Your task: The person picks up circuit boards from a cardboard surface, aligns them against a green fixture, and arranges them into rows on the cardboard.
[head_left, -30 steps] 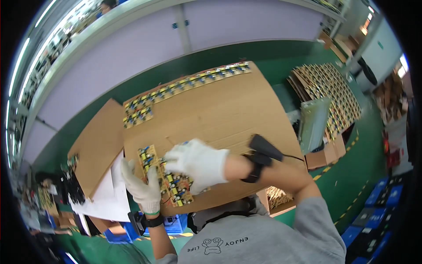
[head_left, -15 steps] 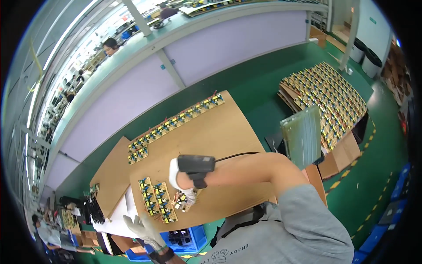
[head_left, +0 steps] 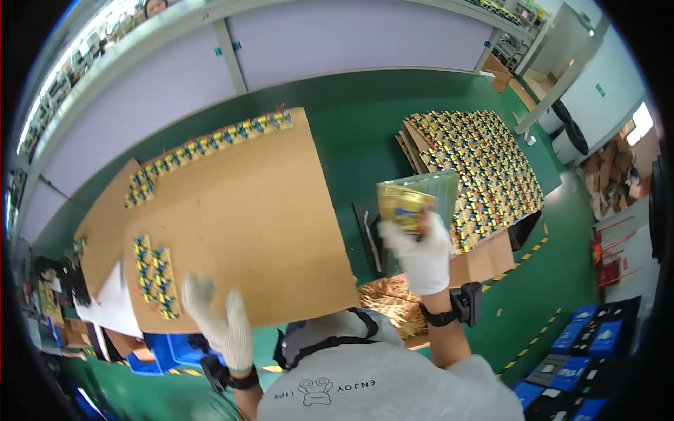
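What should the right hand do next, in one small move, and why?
Probably ease the circuit board held in the right hand clear of the upright translucent panel: the board overlaps the panel in this view, and whether they touch cannot be told.

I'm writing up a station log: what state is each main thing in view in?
Held board: raised, blurred
Right hand: gloved, closed on held board
Left hand: gloved, open, apparently empty
Cardboard sheet: flat, partly covered
Two board strips: lying side by side
Far board row: lined along sheet's far edge
Boards at right: spread over stacked cardboard
Greenish panel: set on edge, partly hidden
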